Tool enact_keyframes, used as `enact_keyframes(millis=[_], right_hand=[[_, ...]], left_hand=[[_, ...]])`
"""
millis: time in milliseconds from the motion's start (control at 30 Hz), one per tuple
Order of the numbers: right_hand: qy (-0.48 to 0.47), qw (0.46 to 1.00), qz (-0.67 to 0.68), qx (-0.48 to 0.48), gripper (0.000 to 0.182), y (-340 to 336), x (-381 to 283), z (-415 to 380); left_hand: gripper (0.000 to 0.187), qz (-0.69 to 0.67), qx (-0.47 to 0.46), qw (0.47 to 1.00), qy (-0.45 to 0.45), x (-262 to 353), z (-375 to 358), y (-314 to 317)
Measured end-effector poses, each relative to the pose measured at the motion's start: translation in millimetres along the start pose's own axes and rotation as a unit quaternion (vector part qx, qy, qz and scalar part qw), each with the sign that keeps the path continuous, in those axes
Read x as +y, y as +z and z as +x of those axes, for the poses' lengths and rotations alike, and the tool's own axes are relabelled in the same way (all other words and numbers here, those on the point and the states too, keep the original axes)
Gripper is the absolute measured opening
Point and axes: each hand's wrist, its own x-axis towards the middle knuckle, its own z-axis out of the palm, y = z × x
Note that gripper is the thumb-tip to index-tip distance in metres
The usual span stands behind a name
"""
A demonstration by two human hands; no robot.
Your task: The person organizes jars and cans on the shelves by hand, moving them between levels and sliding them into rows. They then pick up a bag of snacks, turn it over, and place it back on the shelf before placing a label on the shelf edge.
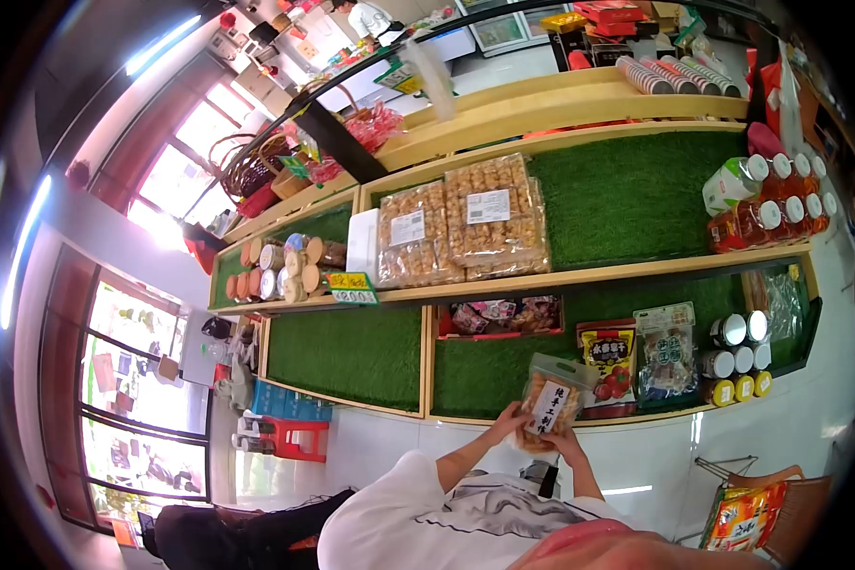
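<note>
Between my two hands is a clear bag of light-brown snacks (548,404) with a white label, held upright over the lower shelf's front edge. My left hand (509,423) grips its lower left side, and my right hand (567,445) grips its lower right corner. Just right of the bag, on the green lining, lie a red and yellow packet (608,366) and a clear packet with a pale green label (668,356). Behind them, on the upper shelf, large clear bags of snacks (489,209) are stacked.
Jars (731,361) and bottles (774,218) stand at the right. Round containers (285,271) sit at the upper left shelf. A red stool (299,439) is on the floor at left, a chair (788,518) at lower right. A person (366,19) is in the background.
</note>
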Motion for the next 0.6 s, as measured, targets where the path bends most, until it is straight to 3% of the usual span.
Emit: enact_keyframes(millis=[167, 267, 367, 500, 600], right_hand=[[0.023, 0.999, -0.001, 0.040, 0.053, 20, 18, -22], [0.029, 0.998, -0.015, 0.050, 0.049, 41, 27, -35], [0.055, 0.998, -0.038, 0.023, 0.048, 58, 54, -37], [0.068, 0.995, -0.071, 0.027, 0.047, 105, 82, -49], [0.100, 0.984, -0.142, -0.043, 0.049, 149, 98, -59]], left_hand=[[0.073, -0.027, -0.021, 0.999, -0.003, 18, -61, 3], [0.079, -0.059, -0.019, 0.994, 0.084, -39, -61, -13], [0.073, -0.042, 0.011, 0.996, 0.076, -52, -90, -30], [0.077, -0.124, 0.062, 0.987, 0.084, -58, -174, -55], [0.083, -0.155, 0.112, 0.979, 0.072, -88, -219, -77]])
